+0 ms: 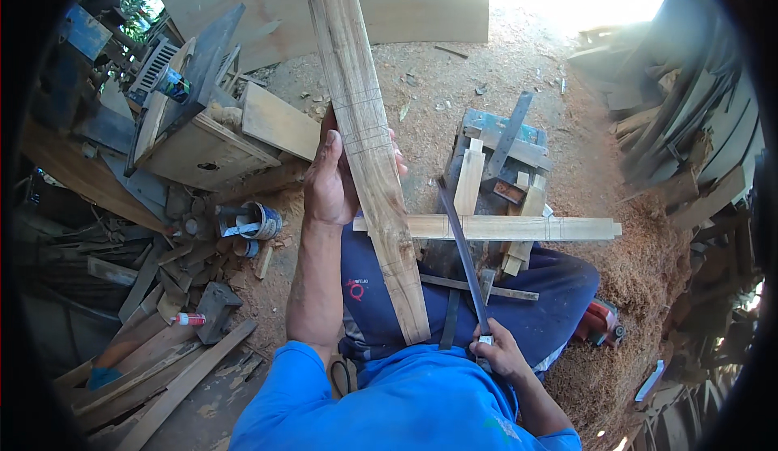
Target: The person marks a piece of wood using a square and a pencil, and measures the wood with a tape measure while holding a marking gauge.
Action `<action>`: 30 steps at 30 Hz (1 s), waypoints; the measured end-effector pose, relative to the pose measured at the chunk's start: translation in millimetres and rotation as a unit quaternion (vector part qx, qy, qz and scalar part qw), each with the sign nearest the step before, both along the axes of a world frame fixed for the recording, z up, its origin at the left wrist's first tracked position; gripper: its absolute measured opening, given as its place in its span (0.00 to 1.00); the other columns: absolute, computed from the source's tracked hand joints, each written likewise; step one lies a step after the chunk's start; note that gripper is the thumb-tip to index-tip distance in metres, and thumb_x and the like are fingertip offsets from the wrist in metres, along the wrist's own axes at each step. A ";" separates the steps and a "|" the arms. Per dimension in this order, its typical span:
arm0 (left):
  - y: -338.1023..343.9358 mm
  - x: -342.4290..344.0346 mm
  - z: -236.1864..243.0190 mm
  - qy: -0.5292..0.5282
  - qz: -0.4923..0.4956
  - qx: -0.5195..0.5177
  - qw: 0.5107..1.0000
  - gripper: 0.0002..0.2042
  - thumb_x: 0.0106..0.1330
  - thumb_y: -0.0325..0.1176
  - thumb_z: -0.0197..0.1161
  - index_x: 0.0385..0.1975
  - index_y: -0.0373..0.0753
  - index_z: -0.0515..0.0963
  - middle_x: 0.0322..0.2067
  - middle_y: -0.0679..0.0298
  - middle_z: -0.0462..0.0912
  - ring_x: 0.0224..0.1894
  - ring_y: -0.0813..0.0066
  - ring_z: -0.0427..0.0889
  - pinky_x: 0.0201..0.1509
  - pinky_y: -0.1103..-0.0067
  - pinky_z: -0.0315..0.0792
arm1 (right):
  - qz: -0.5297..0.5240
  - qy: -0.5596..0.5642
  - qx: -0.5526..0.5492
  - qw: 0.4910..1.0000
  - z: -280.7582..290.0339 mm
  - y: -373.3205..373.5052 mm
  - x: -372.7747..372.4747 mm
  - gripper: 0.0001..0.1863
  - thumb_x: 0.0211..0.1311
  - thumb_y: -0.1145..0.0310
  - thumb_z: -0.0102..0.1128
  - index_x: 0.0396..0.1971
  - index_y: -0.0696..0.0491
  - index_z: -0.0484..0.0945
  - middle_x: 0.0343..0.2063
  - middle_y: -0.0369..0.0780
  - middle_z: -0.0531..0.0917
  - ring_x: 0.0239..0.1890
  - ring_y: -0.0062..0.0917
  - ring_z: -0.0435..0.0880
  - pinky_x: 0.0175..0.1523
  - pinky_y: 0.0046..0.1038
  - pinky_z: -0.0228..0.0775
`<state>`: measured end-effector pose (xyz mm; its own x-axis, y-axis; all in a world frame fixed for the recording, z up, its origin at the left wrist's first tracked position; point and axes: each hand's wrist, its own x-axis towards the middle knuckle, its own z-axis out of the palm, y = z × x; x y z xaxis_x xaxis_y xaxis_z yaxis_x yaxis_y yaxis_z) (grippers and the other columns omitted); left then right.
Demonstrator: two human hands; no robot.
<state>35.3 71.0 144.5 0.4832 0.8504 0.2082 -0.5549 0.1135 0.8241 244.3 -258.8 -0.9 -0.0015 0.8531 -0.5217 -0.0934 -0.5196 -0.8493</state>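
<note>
My left hand [332,179] is wrapped round a long wooden board [369,143], thumb on one edge and fingertips at the other. Pencil lines cross the board's face, and its near end rests by my lap. Low on the right, my right hand [498,351] is closed on the near end of a long, narrow dark blade [462,244] that points away from me; whether it has teeth cannot be made out. Beneath the blade, a pale wooden rail [527,227] with a tenon at its right end lies crosswise over my legs. A shorter tenoned piece [469,179] lies beyond it.
A try square [509,139] lies on a low blue-topped stand [531,132]. To the left are a table machine [194,127], a bucket [261,221] and scrap wood [178,386]. Sawdust [640,265] and a red power tool [598,321] are on the right, with leaning boards [713,127] behind.
</note>
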 end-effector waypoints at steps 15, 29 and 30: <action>32.1 -41.1 58.9 0.071 0.057 0.085 0.992 0.37 0.78 0.58 0.50 0.71 0.28 0.60 0.64 0.46 0.71 0.62 0.54 0.73 0.69 0.62 0.71 | 0.080 -0.301 0.154 0.938 15.4 67.7 -3.7 0.41 0.61 0.61 0.67 0.72 0.53 0.60 0.44 0.52 0.77 0.44 0.50 0.81 0.55 0.42 0.75; -7.6 -13.3 16.5 0.101 -0.077 -0.100 0.987 0.27 0.82 0.50 0.46 0.76 0.46 0.60 0.53 0.41 0.79 0.43 0.59 0.86 0.47 0.66 0.85 | 0.148 -0.547 0.251 0.785 -21.3 99.9 -44.8 0.21 0.67 0.69 0.56 0.60 0.51 0.73 0.40 0.45 0.80 0.44 0.41 0.84 0.40 0.40 0.80; -11.5 -13.5 2.9 0.065 -0.105 -0.147 0.981 0.27 0.82 0.49 0.45 0.75 0.46 0.60 0.53 0.42 0.79 0.43 0.58 0.86 0.46 0.67 0.85 | 0.133 -0.578 0.222 0.774 -18.1 93.1 -33.5 0.19 0.65 0.69 0.57 0.56 0.51 0.74 0.40 0.45 0.80 0.41 0.40 0.84 0.38 0.40 0.80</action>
<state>21.8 59.6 147.4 0.6599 0.7437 -0.1075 -0.3857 0.4580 0.8009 210.8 -165.7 -19.0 0.0413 0.9983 0.0400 0.9226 -0.0228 -0.3850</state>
